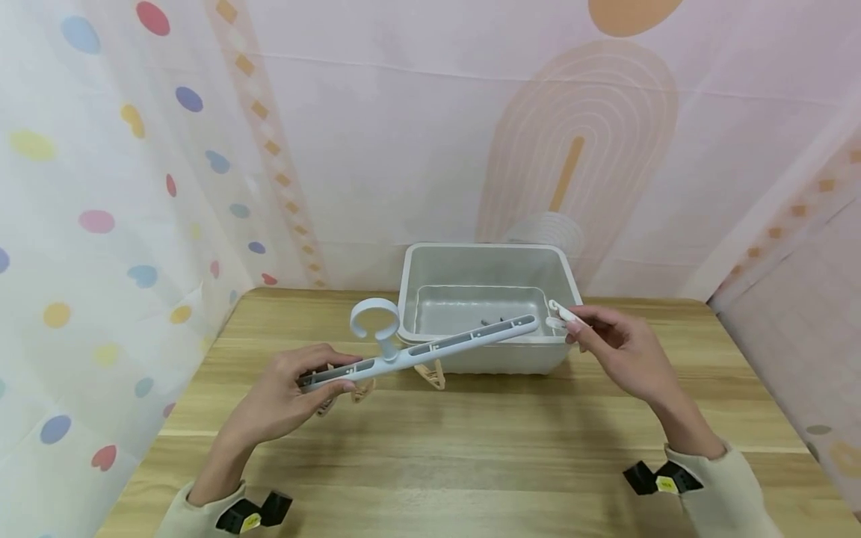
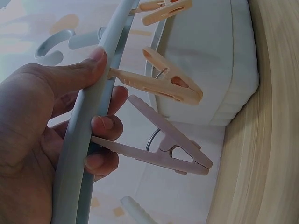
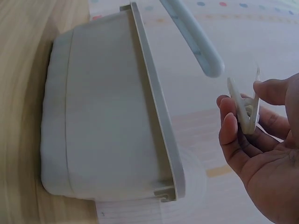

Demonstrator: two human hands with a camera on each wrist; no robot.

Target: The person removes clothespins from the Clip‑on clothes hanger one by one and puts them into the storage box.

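Note:
My left hand (image 1: 285,392) grips one end of a pale blue-grey hanger bar (image 1: 457,342) with a C-shaped hook (image 1: 374,305) rising from its middle. Below the bar hang two peach clothespins (image 2: 173,87) and a mauve clothespin (image 2: 159,149); part of another pale piece (image 2: 135,210) shows at the lower edge of the left wrist view. My right hand (image 1: 619,351) holds a white clothespin (image 3: 245,109) between thumb and fingers, just off the bar's free end. In the right wrist view, that clothespin and the bar's rounded tip are apart.
Behind the hands, a light grey plastic bin (image 1: 487,357) stands on the wooden table (image 1: 437,463) against a patterned curtain (image 1: 377,149). A few small dark bits (image 1: 493,322) show inside it, partly hidden by the bar. The bar's free end reaches over its front rim.

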